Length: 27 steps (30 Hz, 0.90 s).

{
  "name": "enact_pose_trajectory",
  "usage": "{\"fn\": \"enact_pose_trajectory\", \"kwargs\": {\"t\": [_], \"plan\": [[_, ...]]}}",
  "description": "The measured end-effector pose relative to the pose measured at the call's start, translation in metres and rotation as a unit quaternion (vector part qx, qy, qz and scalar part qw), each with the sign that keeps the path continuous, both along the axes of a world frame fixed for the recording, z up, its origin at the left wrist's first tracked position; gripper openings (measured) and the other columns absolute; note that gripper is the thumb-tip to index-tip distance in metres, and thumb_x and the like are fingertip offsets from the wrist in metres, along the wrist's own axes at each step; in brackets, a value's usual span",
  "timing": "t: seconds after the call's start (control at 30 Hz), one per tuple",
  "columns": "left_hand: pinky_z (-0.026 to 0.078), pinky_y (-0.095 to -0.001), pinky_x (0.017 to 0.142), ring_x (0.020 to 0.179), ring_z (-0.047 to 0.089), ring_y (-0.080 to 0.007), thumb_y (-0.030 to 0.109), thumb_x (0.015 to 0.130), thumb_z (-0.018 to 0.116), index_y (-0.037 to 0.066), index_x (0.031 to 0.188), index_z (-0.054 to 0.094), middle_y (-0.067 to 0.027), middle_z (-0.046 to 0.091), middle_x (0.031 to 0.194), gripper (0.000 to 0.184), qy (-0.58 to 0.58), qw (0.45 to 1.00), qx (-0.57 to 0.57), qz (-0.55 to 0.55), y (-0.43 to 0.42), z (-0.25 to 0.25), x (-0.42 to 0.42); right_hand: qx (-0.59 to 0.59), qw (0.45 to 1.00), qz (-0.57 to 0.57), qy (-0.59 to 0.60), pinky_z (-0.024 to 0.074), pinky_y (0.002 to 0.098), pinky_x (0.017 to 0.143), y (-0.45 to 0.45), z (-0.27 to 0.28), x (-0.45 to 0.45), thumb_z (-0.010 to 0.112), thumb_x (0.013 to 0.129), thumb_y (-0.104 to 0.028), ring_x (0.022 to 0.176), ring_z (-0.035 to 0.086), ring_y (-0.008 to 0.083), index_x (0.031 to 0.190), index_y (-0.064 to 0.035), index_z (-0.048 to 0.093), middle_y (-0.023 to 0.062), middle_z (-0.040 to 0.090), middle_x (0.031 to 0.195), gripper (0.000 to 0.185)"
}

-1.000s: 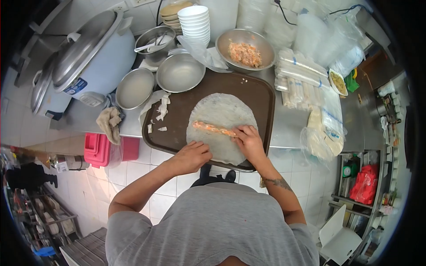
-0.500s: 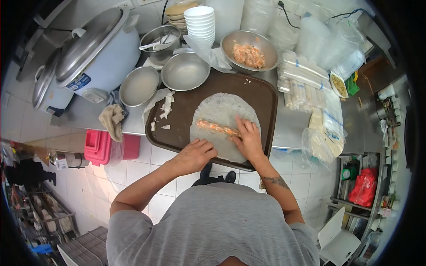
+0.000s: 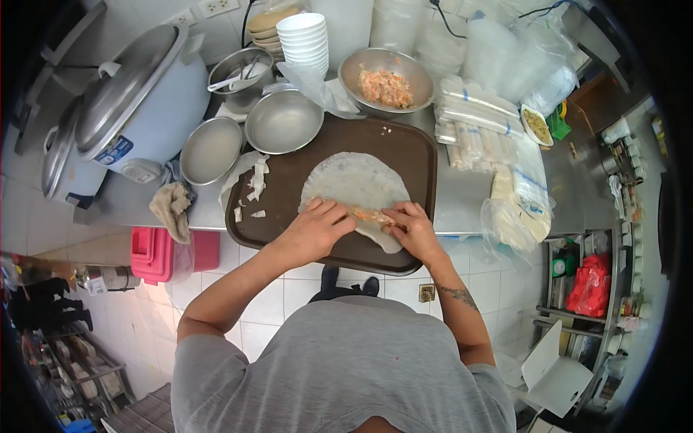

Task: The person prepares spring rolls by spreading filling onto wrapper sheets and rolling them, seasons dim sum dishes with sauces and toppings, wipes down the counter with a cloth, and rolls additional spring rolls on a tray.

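A round, translucent rice paper wrapper [image 3: 355,177] lies on a brown tray [image 3: 325,141]. A strip of orange-and-white shredded filling [image 3: 370,215] crosses its near part. My left hand [image 3: 317,227] has its fingers curled over the near left edge of the wrapper and covers the left end of the strip. At the strip's right end, my right hand [image 3: 413,229] pinches the wrapper beside the filling. Between the hands, the near edge is partly lifted, and a loose flap hangs toward me on the right.
A steel bowl [image 3: 386,85] of filling stands behind the tray, with two shallow metal bowls [image 3: 284,121] to its left. White scraps [image 3: 258,179] lie on the tray's left side. Packaged wrappers [image 3: 476,123] are stacked at right. Large rice cookers [image 3: 148,101] stand at left.
My left hand has moved up and right from the wrapper's near edge to the filling, bringing the edge with it. My right hand has shifted slightly nearer me. The camera view has shifted too.
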<state>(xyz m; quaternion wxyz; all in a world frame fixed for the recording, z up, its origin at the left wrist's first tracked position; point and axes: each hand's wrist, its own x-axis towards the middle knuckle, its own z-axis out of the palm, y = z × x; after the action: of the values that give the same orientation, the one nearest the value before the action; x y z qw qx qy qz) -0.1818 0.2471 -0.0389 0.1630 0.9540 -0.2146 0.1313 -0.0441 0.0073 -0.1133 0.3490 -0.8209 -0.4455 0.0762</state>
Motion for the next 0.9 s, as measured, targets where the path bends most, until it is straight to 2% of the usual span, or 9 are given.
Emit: {"fn": "enact_pose_trajectory", "kwargs": {"t": [0.13,0.23,0.33,0.37,0.47,0.5,0.6,0.63,0.9], "plan": [[0.042,-0.0401,0.083,0.095,0.054,-0.0279,-0.002,0.075,0.061,0.006,0.097,0.057,-0.0091,0.054,0.097,0.024,-0.012,1.0,-0.019,0.016,0.009,0.003,0.023,0.037,0.979,-0.053,0.192,0.0457,0.0364,0.093,-0.01,0.018,0.009,0.068,0.088,-0.016,0.105,0.057,0.0276,0.121,-0.0049,0.065,0.0113,0.061,0.108,0.035],[0.042,-0.0404,0.081,0.093,0.054,-0.0293,-0.004,0.075,0.059,0.006,0.098,0.056,-0.0103,0.053,0.094,0.025,-0.042,0.999,-0.022,0.026,0.013,-0.005,0.044,0.094,0.969,-0.023,0.227,0.0455,0.037,0.092,-0.011,0.017,0.011,0.067,0.09,-0.021,0.105,0.057,0.0282,0.124,-0.0015,0.061,0.0144,0.06,0.11,0.04],[0.041,-0.0404,0.08,0.092,0.054,-0.0298,-0.005,0.075,0.058,0.005,0.098,0.056,-0.0106,0.053,0.094,0.024,-0.052,0.998,-0.023,0.037,0.018,-0.016,0.066,0.219,0.967,-0.12,0.054,0.046,0.038,0.09,0.001,0.035,-0.01,0.07,0.086,-0.021,0.103,0.057,0.0302,0.118,0.0,0.063,0.0166,0.06,0.11,0.039],[0.041,-0.0405,0.079,0.092,0.054,-0.0299,-0.004,0.076,0.058,0.005,0.097,0.056,-0.0106,0.053,0.094,0.024,-0.053,0.997,-0.025,0.04,0.02,-0.02,0.074,0.177,0.966,-0.153,-0.108,0.0469,0.0382,0.088,0.0,0.037,-0.017,0.072,0.083,-0.021,0.101,0.058,0.0306,0.113,-0.0029,0.065,0.0172,0.06,0.111,0.035],[0.041,-0.0409,0.079,0.092,0.054,-0.0302,-0.003,0.076,0.057,0.005,0.096,0.056,-0.0101,0.054,0.094,0.021,-0.068,0.996,-0.025,0.048,0.024,-0.037,0.091,0.127,0.984,0.022,-0.121,0.047,0.0416,0.087,0.008,0.031,-0.043,0.072,0.081,-0.019,0.101,0.057,0.0313,0.107,-0.0057,0.066,0.015,0.06,0.108,0.029],[0.041,-0.0408,0.08,0.093,0.054,-0.0303,-0.002,0.077,0.058,0.005,0.098,0.056,-0.0105,0.055,0.096,0.022,-0.058,0.997,-0.02,0.054,0.026,-0.044,0.096,0.049,0.99,0.019,-0.128,0.0434,0.0452,0.097,0.017,0.03,-0.052,0.07,0.084,-0.022,0.116,0.054,0.0321,0.124,-0.0063,0.06,0.0137,0.059,0.123,0.044],[0.041,-0.0405,0.083,0.096,0.055,-0.0306,0.001,0.08,0.059,0.005,0.104,0.058,-0.0118,0.057,0.102,0.025,-0.074,0.993,-0.014,0.087,0.028,-0.052,0.104,-0.069,0.984,-0.027,-0.162,0.0353,0.0461,0.109,0.03,0.004,-0.049,0.068,0.087,-0.025,0.132,0.044,0.0324,0.141,-0.0048,0.045,0.0128,0.048,0.142,0.062],[0.041,-0.0404,0.084,0.098,0.055,-0.0304,0.003,0.081,0.059,0.005,0.107,0.059,-0.0122,0.057,0.105,0.026,-0.106,0.988,-0.02,0.108,0.026,-0.05,0.103,-0.115,0.983,-0.015,-0.143,0.0267,0.0468,0.116,0.029,0.001,-0.048,0.064,0.09,-0.029,0.142,0.034,0.029,0.151,-0.0062,0.031,0.012,0.037,0.153,0.073],[0.039,-0.0422,0.093,0.113,0.052,-0.0297,0.018,0.085,0.066,0.002,0.12,0.056,-0.0125,0.058,0.115,0.04,0.038,0.996,0.008,0.08,0.04,-0.062,0.014,-0.126,0.987,-0.014,-0.102,0.0309,0.0461,0.113,0.031,0.005,-0.038,0.065,0.088,-0.032,0.138,0.038,0.0283,0.141,-0.0045,0.044,0.012,0.046,0.145,0.063]]}}
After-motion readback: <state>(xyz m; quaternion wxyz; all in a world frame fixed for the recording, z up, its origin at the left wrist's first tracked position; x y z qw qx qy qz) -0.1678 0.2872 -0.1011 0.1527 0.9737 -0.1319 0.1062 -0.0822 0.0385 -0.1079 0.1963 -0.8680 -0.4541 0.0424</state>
